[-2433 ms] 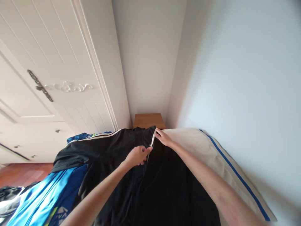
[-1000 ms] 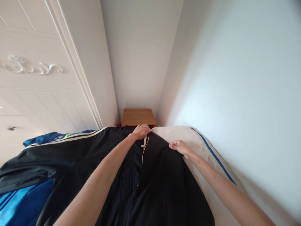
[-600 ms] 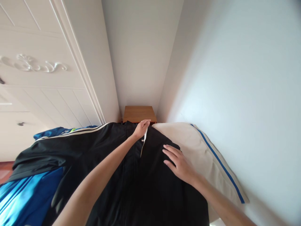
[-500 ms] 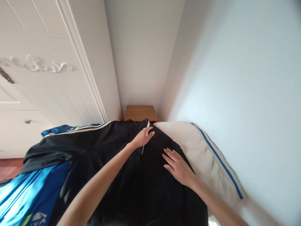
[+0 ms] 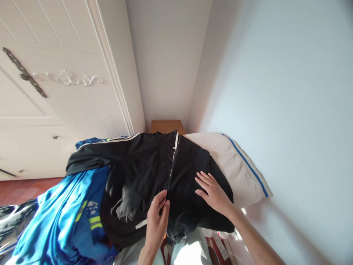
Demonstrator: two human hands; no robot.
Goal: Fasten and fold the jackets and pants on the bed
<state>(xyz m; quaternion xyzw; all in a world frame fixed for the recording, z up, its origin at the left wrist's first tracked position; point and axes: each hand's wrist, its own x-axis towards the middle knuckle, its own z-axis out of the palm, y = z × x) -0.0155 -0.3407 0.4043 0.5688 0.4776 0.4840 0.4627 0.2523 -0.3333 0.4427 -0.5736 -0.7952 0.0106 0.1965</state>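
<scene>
A black jacket [image 5: 132,158] with white piping lies spread out, its front edges meeting near the middle. My left hand [image 5: 158,215] pinches the jacket's front edge low down, thumb and fingers together. Flat on the jacket's right part rests my right hand [image 5: 211,189], fingers spread. Beneath the jacket's right side is a cream pillow [image 5: 234,165] with a blue stripe. A blue garment [image 5: 68,206] with yellow-green bands lies at the left, partly under the black sleeve. Near my left hand a white label [image 5: 141,223] shows on the jacket.
White cabinet doors [image 5: 63,110] with carved trim stand at the left. A pale wall [image 5: 275,92] rises on the right. Behind the jacket is a wooden surface [image 5: 168,126]. At the lower left lies a grey and black fabric pile [image 5: 16,224]. The person's legs [image 5: 190,250] show below.
My left hand has moved down along the jacket's front edge from near the collar. My right hand remains flat on the fabric. The view has shifted, showing the lower hem and legs.
</scene>
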